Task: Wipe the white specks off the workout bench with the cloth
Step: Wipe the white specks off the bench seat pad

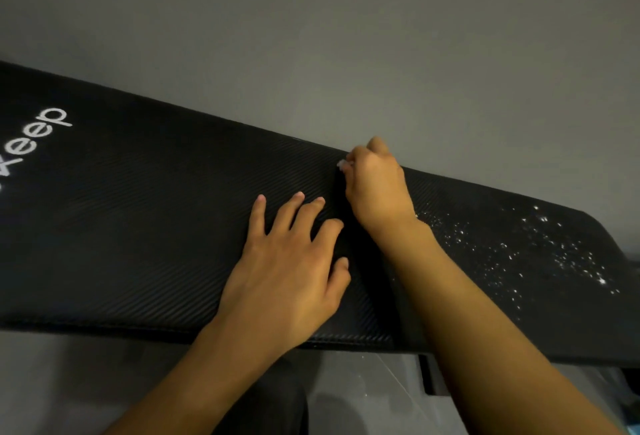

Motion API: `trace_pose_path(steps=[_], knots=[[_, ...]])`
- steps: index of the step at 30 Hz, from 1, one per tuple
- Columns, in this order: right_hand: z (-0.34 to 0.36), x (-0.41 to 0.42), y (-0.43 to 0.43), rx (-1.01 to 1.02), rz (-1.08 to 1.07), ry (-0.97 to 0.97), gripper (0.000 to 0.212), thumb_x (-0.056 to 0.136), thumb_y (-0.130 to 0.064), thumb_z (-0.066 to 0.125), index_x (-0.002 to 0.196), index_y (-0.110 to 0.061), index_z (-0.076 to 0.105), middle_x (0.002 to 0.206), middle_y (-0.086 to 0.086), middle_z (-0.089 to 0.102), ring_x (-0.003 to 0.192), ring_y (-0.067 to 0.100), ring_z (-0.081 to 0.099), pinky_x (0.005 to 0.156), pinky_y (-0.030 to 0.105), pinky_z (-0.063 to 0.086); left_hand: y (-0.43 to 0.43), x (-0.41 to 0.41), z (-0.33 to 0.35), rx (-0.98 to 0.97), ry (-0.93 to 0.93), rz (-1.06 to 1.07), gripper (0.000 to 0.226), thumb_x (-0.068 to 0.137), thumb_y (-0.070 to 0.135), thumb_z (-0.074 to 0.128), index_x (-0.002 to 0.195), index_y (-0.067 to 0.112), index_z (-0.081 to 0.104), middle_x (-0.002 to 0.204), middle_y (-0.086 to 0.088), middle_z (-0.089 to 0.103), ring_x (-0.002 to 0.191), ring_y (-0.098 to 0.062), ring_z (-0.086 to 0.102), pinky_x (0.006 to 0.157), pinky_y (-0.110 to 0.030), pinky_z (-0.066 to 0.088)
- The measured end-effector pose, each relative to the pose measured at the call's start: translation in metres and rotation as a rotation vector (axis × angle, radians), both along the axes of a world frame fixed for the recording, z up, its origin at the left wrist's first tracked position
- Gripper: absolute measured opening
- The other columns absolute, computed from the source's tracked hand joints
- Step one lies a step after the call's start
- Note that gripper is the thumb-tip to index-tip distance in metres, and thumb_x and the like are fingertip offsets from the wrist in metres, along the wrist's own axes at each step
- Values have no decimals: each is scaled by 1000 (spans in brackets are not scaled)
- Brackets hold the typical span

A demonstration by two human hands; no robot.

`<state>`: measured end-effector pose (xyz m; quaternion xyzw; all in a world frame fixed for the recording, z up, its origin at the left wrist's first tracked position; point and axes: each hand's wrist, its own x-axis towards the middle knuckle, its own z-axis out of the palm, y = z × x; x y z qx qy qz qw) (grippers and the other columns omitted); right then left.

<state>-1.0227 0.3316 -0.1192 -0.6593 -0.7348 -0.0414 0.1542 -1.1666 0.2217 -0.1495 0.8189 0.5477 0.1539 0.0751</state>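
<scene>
Specks (554, 254) right of probable cloth (342, 164)

- left hand (287, 272): bare, with short pale nails
- right hand (375, 188): bare too, wrist uncovered
- forearms (502, 348): bare as far up as they show
- black garment (273, 400) low between the arms, plain cloth; which piece of clothing, I cannot tell

The single head view looks down, close, onto the bench (138, 226) against a wall (311, 36).
</scene>
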Motion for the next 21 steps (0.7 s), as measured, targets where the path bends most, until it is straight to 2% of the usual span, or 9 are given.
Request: trace_pose_path(steps=[3,7,11,15,18,21], knots=[[-4,-1,-22,40,-2,23,28,103,-23,53,106,1,66,107,14,53,87,34,60,72,41,51,1,0,0,3,-9,1,55,93,51,31,132,24,59,150,-8,50,146,-29,37,117,-66,27],[0,6,-64,29,140,36,23,101,-21,54,100,-2,67,102,10,54,83,29,60,69,44,53,1,2,1,10,-24,20,55,91,50,32,128,23,62,148,-9,53,144,-29,40,116,-67,28],[-1,4,-14,23,64,-29,27,103,-24,52,104,-1,66,107,12,53,88,34,60,71,44,52,0,3,1,8,-7,12,54,92,50,33,130,22,60,148,-10,53,144,-30,41,115,-67,29],[-1,-12,21,9,-1,-3,22,103,-17,53,105,1,65,112,15,53,92,36,61,73,41,51,0,1,1,2,20,4,56,94,52,31,136,24,56,151,-9,49,146,-29,37,117,-66,27],[5,-14,-10,-32,143,100,24,102,-21,56,108,-2,69,109,13,58,93,32,63,81,44,53,1,0,1,-14,24,2,57,94,53,29,136,24,56,152,-8,48,147,-29,36,117,-65,25],[9,6,-61,-34,276,101,20,101,-20,58,100,-5,69,97,7,56,81,28,63,71,45,54,0,1,2,-6,22,4,56,93,53,30,132,24,58,150,-8,50,146,-29,38,117,-66,26]])
